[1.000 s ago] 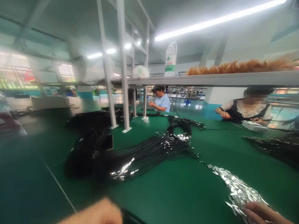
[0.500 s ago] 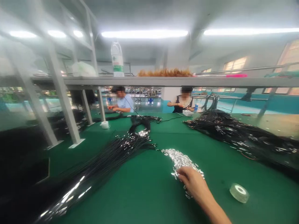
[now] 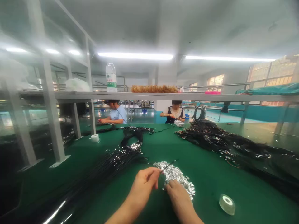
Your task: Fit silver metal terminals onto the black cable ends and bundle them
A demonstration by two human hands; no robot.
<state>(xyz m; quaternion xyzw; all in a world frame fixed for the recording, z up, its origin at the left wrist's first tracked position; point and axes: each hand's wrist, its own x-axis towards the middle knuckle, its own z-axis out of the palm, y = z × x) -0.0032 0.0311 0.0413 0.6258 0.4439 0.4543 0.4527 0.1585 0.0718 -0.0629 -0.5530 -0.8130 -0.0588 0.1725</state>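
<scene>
The left hand (image 3: 145,183) pinches a thin black wire (image 3: 168,165). The right hand (image 3: 179,194) has its fingers down at the pile of silver bits (image 3: 176,175); I can't tell if it has picked one up. It hides part of the pile. A tape roll (image 3: 227,204) sits on the green surface (image 3: 203,180), to the right of the hands. Big black bundles lie toward the left edge (image 3: 109,163) and the right edge (image 3: 217,137). A white box (image 3: 179,123) is by the far edge. Gray posts (image 3: 54,130) stand on the left. The wire sticks out over the pile, its long way slanting, its tip pointing to the far edge and right.
</scene>
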